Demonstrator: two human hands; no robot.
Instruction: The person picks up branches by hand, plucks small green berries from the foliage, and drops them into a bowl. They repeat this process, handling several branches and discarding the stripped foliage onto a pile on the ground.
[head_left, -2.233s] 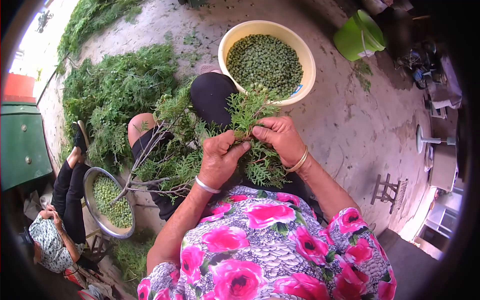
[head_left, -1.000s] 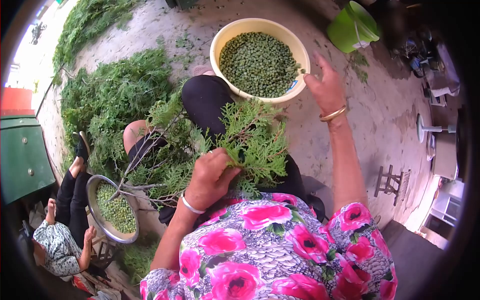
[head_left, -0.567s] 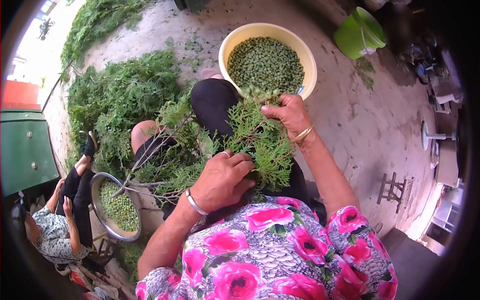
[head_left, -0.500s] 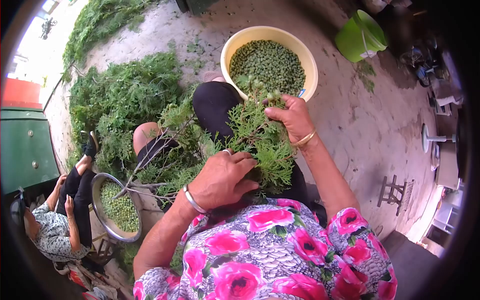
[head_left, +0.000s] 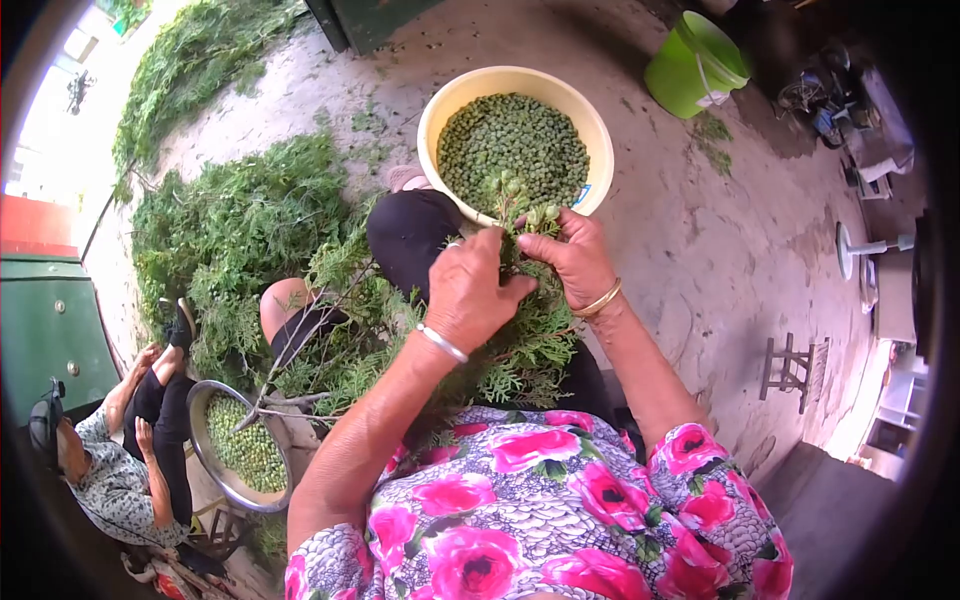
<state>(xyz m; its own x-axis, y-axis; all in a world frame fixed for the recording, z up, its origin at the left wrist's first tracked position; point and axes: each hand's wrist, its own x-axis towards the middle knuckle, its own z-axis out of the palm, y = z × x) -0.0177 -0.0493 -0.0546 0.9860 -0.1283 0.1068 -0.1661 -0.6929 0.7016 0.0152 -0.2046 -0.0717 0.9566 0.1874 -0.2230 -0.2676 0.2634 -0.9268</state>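
A leafy conifer branch (head_left: 355,365) with flat green sprays lies across my lap, its bare woody stem pointing left. My left hand (head_left: 472,290), with a ring and a silver bangle, is closed on the upper end of this branch. Close beside it, my right hand (head_left: 575,262), wearing a gold-coloured bangle, pinches at a cluster of pale green cones (head_left: 541,217) at the branch tip. The fingertips partly hide the cones. Just beyond both hands stands a cream basin (head_left: 428,150) holding many small green cones (head_left: 512,150).
At left sits another person (head_left: 125,460), beside a metal basin (head_left: 205,455) of green cones. Piles of cut branches (head_left: 240,215) cover the floor at left. A lime-green bucket (head_left: 690,70) stands at far right, and a small wooden stool (head_left: 790,370) farther down.
My left hand has moved up and forward along the branch to the tip, beside my right hand. The right hand has shifted slightly toward me. The view has tilted a little.
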